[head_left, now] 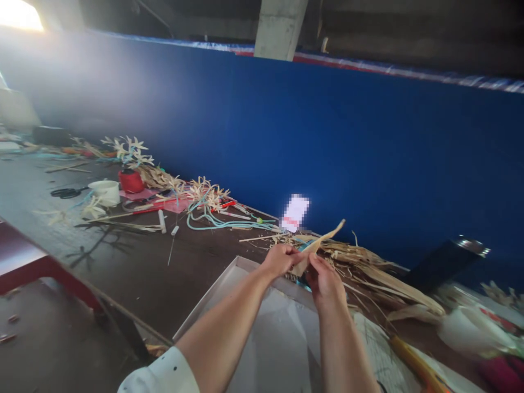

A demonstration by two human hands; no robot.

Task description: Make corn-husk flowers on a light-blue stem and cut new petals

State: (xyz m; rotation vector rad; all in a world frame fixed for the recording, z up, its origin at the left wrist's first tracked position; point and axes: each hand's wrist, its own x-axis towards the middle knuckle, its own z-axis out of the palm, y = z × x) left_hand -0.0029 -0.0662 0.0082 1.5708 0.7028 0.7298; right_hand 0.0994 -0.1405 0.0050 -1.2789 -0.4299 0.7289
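Observation:
A strip of dried husk (323,238) is pinched between my two hands, its narrow end sticking up to the right. My left hand (281,260) grips its lower left side with thumb and fingers. Close beside it, my right hand (326,277) has its thumb pressed on the strip; some of its fingers are hidden. Below both hands lies a shallow pale box (236,263). A heap of dried husks (380,267) spreads just right of my right hand, with small scraps around it.
Husk flowers on light-blue stems (207,194) lie along the blue wall (262,125). Left of them are a red thread spool (131,181), a white cup (105,192) and scissors (69,192). A dark cylinder (444,265) and yellow-handled tool (417,363) are at right. A red stool (45,262) stands left.

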